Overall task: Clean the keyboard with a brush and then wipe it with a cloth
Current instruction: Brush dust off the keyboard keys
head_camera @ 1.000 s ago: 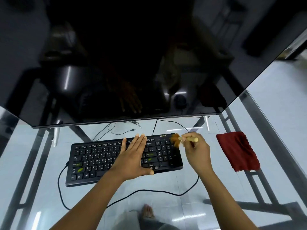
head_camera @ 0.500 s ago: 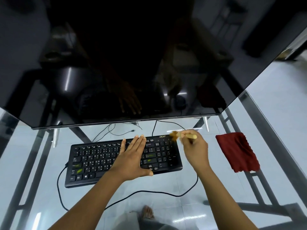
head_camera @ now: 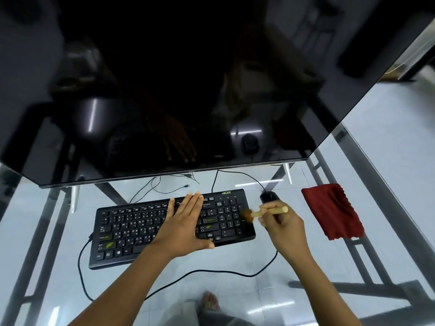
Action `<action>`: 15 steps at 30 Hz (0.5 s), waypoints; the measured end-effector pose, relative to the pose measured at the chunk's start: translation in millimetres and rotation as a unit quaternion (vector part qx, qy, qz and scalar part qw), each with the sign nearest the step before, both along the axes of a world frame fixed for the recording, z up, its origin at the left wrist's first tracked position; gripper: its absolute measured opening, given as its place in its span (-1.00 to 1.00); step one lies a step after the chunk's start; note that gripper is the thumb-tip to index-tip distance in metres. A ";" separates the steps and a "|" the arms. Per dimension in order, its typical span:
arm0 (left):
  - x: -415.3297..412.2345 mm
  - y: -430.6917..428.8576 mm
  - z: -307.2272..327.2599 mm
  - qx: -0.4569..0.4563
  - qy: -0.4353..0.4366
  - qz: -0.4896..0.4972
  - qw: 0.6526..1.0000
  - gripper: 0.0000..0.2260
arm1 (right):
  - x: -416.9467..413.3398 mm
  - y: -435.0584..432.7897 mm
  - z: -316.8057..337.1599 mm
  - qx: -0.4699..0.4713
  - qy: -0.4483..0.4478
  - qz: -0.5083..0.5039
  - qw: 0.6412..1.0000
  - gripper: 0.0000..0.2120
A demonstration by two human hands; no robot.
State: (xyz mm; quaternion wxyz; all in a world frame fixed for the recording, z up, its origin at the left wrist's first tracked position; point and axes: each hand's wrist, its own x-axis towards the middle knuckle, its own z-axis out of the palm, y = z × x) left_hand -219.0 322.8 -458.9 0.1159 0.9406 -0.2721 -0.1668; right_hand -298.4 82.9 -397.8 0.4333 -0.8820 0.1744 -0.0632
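Squarely below the dark monitor (head_camera: 164, 90), a black keyboard (head_camera: 131, 231) lies on the glass desk (head_camera: 388, 161), slightly skewed, with its right end farther away than its left. The left hand (head_camera: 183, 227) rests flat on its middle-right keys. The 4 fingers are straight and together, pointing toward the monitor, and the thumb is spread out along the near edge. Its grip is wide and holds nothing.

The right hand (head_camera: 282, 229) is just beside the keyboard's right end, its grip curled round the wooden handle of a small brush (head_camera: 266, 212). The handle lies roughly level, its butt end sticking out to the right past the fingers. The brown bristles point left and touch the keyboard's right edge beside the number pad.

A black mouse (head_camera: 269, 197) sits near the keyboard's far right corner, partly hidden behind the right hand's fingers. A dark red cloth (head_camera: 332, 210) lies crumpled on the desk farther right, well apart from the keyboard and untouched.

A black cable (head_camera: 211, 272) loops across the glass in front of the keyboard. Through the glass show the desk's metal frame (head_camera: 353, 252) and 1 bare foot (head_camera: 209, 302) on the tiled floor.
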 end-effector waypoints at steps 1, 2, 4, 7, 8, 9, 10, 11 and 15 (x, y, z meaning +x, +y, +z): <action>-0.2 0.6 0.4 0.002 -0.001 -0.002 1.000 0.12 | 0.8 3.1 -0.5 0.025 0.025 0.029 0.999 -0.89; -0.5 1.1 0.8 0.003 -0.002 -0.004 1.000 0.12 | 1.2 8.0 0.9 0.044 0.044 0.049 0.997 -0.89; -0.4 1.1 0.9 0.000 -0.001 -0.004 1.000 0.11 | 6.0 10.4 1.4 0.048 0.019 0.012 0.999 -0.88; -0.4 0.8 1.4 -0.006 -0.001 -0.001 1.000 0.11 | 16.6 6.8 0.6 0.080 -0.017 -0.032 0.996 -0.94; -0.5 1.2 2.1 -0.002 -0.001 -0.004 1.000 0.11 | 20.1 10.1 0.9 0.114 0.019 -0.009 0.993 -0.94; -0.5 1.6 2.4 0.000 0.000 -0.006 1.000 0.10 | 22.3 14.2 -0.2 0.113 0.055 0.017 0.992 -0.93; -0.5 2.0 1.9 0.001 0.000 -0.006 1.000 0.10 | 26.1 17.5 0.9 0.089 0.074 0.014 0.993 -0.90; -0.4 1.7 1.3 0.000 0.000 -0.005 1.000 0.10 | 31.4 17.6 -1.1 0.036 0.062 -0.006 0.997 -0.87; -0.1 0.7 0.3 -0.002 -0.004 -0.006 1.000 0.10 | 45.2 23.4 3.7 0.031 0.037 0.004 0.999 -0.89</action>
